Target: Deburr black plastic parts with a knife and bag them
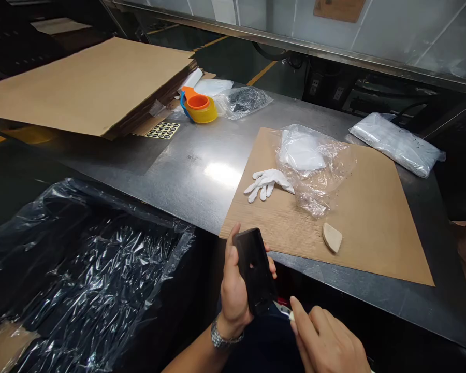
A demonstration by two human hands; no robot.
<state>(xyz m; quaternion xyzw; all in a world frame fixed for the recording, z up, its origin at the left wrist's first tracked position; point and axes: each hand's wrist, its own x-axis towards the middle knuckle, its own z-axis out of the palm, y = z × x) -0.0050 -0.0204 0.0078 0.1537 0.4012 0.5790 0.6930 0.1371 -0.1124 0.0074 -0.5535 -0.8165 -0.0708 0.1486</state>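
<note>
Currently, left hand (235,292) closed around a black case (258,272), palm underneath, thumb along the near-left edge, fingertips curling round the far-right edge. Case held tilted, hollow face up, a small pale spot showing on its floor. It sits in front of the body, just off the near edge of the table (186,160), not resting on it. Metal-band watch (226,336) on the wrist below this grip.

Right hand (328,336) lower and to the right; thumb and forefinger pinched nearly together on a small tool (283,309), metal end pointing at the case's bottom corner. Whether metal touches case, cannot tell. Other fingers of this hand folded in.

Beyond the grip, to the right: cardboard sheet (373,217) flat on the table. On it, nearest the right hand, a beige pad (333,238); farther out, a white glove (270,181), its cuff end beside a clear bag (322,181) with white cloth (301,150) inside. Past these, far right, a wrapped packet (398,144).

Beyond the left hand, up and left: roll of yellow tape (204,115) in an orange holder, sticker sheet (163,130), stack of cardboard (101,85). Left of the grip, lower than the table: crumpled dark plastic (101,280), shiny with reflections.
</note>
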